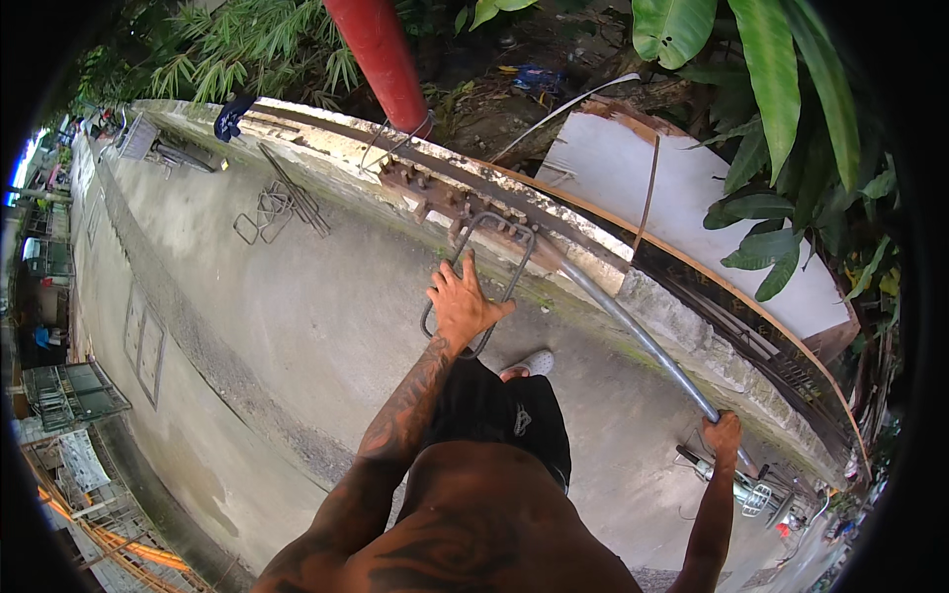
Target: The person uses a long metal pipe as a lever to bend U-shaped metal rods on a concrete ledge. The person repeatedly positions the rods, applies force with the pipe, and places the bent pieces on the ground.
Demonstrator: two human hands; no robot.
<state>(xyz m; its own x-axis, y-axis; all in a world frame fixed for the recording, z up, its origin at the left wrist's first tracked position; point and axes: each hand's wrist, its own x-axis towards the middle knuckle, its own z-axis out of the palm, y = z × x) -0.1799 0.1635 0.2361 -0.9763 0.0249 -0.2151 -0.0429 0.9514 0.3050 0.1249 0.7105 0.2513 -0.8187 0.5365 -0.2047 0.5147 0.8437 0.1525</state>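
My left hand (463, 306) lies over a rectangular loop of bent steel rebar (519, 267), its fingers and thumb spread and touching or close to the bar. The loop's far end rests at a rusty steel plate with upright pegs (425, 190) on top of the low wall. To the right, my right hand (722, 432) is wrapped round the near end of a long grey metal pipe (633, 324). That pipe slants from the pegged plate down along the wall's near side. How its far end meets the pegs is too small to tell.
The low concrete wall (682, 331) runs across in front of me. A red post (381, 59) rises behind it, beside a white board (613, 163) and overhanging leaves. More bent rebar loops (267, 212) lie on the concrete floor at left. A bicycle (756, 494) stands at lower right.
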